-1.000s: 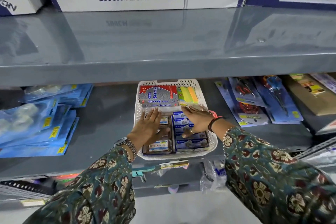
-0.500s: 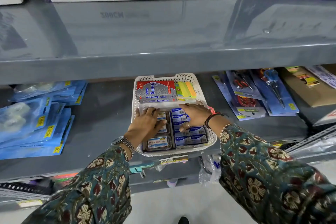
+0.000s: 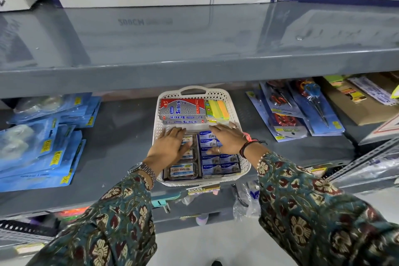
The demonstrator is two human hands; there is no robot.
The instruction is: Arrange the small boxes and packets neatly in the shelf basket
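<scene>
The white lattice basket [image 3: 241, 114] sits on the middle shelf [image 3: 121, 142], its near rim at the shelf's front edge. Inside, the far row holds a red-and-silver carton [image 3: 182, 112] and a stack of coloured sticky notes [image 3: 218, 110]. The near part holds clear plastic tubs [image 3: 182, 170] on the left and small blue boxes [image 3: 220, 163] on the right.

The left hand [image 3: 167, 147] lies flat and open on the tubs, fingers spread, gripping nothing. The right hand [image 3: 226, 139] likewise rests open, palm down, on the blue boxes.

Handling, by judgement: the blue boxes are light, stiff cardboard and should slide easily against one another; take them by the short ends or press on the top faces to square them. The tubs look smooth and may slip; hold them by the side walls.

Clearance: the contents nearly fill the basket, leaving only a narrow gap ahead of the fingertips. The upper shelf [image 3: 194, 67] overhangs close above, so lifting room is limited. The blue packets [image 3: 41, 149] on the left and the carded tools [image 3: 302, 110] on the right lie well apart from the basket.
</scene>
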